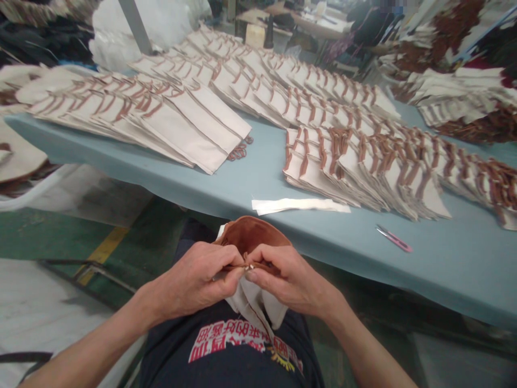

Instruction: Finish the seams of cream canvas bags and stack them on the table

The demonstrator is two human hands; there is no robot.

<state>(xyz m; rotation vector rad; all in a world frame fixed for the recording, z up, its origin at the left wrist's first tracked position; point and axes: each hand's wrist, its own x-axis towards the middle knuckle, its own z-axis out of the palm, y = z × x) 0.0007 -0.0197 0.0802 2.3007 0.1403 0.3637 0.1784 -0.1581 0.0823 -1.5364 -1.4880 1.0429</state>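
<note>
A cream and brown fabric piece [258, 234], shaped like an open pouch, rests over my lap at the table's edge. Its brown inside faces up, and its cream side [258, 307] hangs below my hands. My left hand [208, 275] pinches the brown edge between thumb and forefinger. Close against it, my right hand [278, 275] pinches the same edge, the thumbs almost touching. Small whitish bits show between the fingertips; I cannot make out what they are.
On the blue-covered table [266, 172] lie many overlapping cream pieces with brown trim [181, 124], more rows [363, 167] at right, a white fabric strip [301, 205] and pink-handled thread snips [393, 238]. A white bin [92, 188] stands at left.
</note>
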